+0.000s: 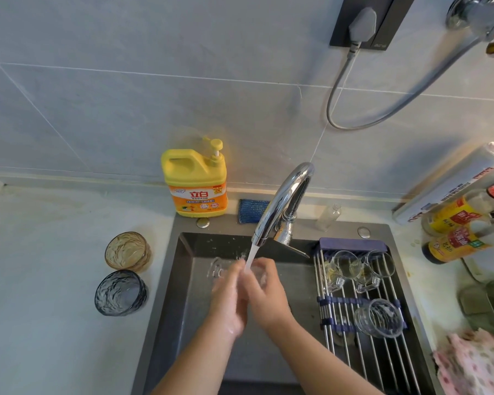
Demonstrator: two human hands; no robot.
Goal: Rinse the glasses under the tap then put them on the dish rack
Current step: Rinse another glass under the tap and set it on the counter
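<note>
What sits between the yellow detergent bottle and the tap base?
A blue scrubbing pad, on the sink ledge between the detergent bottle and the tap. Head view shows it.

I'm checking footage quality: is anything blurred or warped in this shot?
Head view: the left hand, right hand and glass under the tap are motion-blurred; wide-angle distortion bows the tile seams; the soap bottle is sharp.

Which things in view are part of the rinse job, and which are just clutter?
Job: tap; mug under it, held by left hand and right hand; amber glass; blue glass; rack; glasses on rack.
Clutter: soap bottle; sponge; sauce bottles; cloth; plug.
</note>
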